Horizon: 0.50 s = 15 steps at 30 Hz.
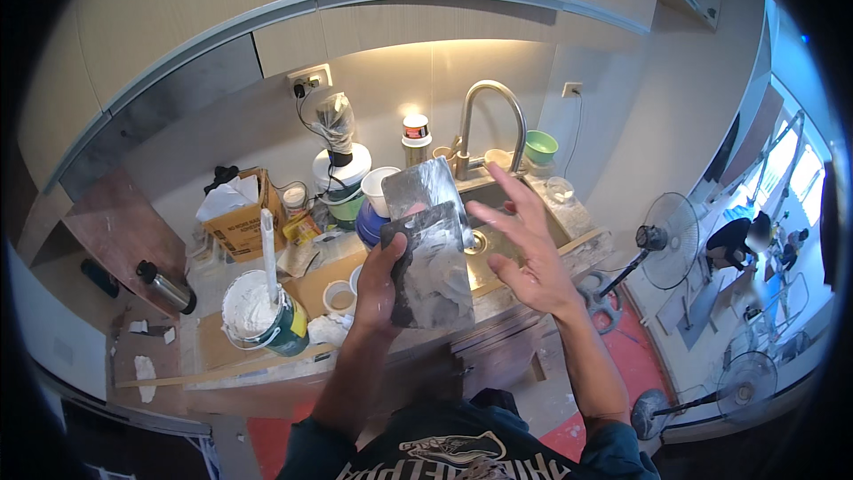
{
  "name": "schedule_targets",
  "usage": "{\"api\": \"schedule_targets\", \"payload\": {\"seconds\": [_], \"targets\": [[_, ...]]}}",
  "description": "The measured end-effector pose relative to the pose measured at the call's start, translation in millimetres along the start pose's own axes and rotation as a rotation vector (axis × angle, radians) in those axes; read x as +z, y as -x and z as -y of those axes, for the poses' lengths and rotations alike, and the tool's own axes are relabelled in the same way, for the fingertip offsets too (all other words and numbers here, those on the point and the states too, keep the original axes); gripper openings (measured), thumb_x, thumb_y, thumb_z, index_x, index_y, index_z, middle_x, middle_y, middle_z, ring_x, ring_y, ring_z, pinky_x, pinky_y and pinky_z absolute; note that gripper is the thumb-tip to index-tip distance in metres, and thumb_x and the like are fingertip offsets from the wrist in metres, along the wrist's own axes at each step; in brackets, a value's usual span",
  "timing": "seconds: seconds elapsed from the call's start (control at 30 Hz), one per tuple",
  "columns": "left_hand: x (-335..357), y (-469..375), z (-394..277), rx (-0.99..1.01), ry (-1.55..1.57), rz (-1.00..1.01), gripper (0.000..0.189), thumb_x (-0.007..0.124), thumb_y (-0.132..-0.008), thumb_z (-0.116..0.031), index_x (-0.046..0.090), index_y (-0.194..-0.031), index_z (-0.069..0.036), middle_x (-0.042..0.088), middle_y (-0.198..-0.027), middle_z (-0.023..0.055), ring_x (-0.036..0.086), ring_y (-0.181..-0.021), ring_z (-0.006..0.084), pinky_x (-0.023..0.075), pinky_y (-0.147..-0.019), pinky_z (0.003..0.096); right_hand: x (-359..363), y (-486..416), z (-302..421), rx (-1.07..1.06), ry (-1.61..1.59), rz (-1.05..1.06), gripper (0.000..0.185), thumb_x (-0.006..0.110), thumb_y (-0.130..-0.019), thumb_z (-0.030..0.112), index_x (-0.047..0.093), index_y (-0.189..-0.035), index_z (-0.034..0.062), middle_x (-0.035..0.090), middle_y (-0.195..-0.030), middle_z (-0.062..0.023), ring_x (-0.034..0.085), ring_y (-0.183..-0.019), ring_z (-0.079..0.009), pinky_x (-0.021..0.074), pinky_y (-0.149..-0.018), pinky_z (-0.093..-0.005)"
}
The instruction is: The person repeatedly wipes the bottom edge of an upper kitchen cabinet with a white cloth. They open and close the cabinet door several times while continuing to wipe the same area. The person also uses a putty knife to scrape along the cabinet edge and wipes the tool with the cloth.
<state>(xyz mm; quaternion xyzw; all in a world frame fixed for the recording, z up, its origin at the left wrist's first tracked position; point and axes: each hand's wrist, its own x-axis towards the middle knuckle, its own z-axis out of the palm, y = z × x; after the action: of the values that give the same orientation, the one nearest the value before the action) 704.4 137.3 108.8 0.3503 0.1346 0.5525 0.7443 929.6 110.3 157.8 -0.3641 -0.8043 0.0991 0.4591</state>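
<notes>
My left hand (386,277) grips a flat dark putty spreader (433,273) smeared with grey-white compound. A second flat metal spreader (420,183) overlaps it from behind, its lower part hidden. Beside the two plates, to the right, my right hand (526,247) has its fingers spread and holds nothing. Left of my left forearm, an open green bucket (290,333) holds white compound (250,307), with a whitened stick or handle (269,253) standing in it. Behind the plates are a white tub (378,190) and a blue container (370,223).
Beyond my hands is a sink (493,213) with a curved faucet (493,87). A cardboard box (243,233), a steel flask (166,290) and a lidded bucket (340,167) stand on the counter. Pedestal fans (670,240) and people (733,240) are at right.
</notes>
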Motion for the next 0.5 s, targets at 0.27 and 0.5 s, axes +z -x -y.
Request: {"api": "schedule_targets", "payload": {"seconds": [0.27, 0.5], "targets": [[-8.1, -2.6, 5.7, -0.068, 0.055, -0.033, 0.056, 0.058, -0.103, -0.029, 0.045, -0.152, -0.005, 0.062, -0.138, 0.0128, 0.064, -0.121, 0.0222, 0.0511, -0.104, 0.0373, 3.2, -14.4, -0.4, -0.105, 0.027, 0.152, 0.059, 0.062, -0.075, 0.01, 0.07, -0.132, 0.0181, 0.027, -0.168, -0.0184, 0.018, -0.153, -0.0477, 0.0155, -0.125, -0.0575], [6.7, -9.7, 34.0, -0.202, 0.109, -0.199, 0.046, 0.057, -0.104, -0.032, 0.054, -0.142, -0.007, 0.068, -0.127, 0.0112, 0.069, -0.11, 0.0235, 0.0565, -0.095, 0.0387, -19.8, -1.3, -6.1, -0.181, 0.022, 0.211, 0.055, 0.064, -0.07, 0.008, 0.076, -0.122, 0.0215, 0.031, -0.167, -0.0184, 0.02, -0.153, -0.0464, 0.0177, -0.124, -0.056]]}}
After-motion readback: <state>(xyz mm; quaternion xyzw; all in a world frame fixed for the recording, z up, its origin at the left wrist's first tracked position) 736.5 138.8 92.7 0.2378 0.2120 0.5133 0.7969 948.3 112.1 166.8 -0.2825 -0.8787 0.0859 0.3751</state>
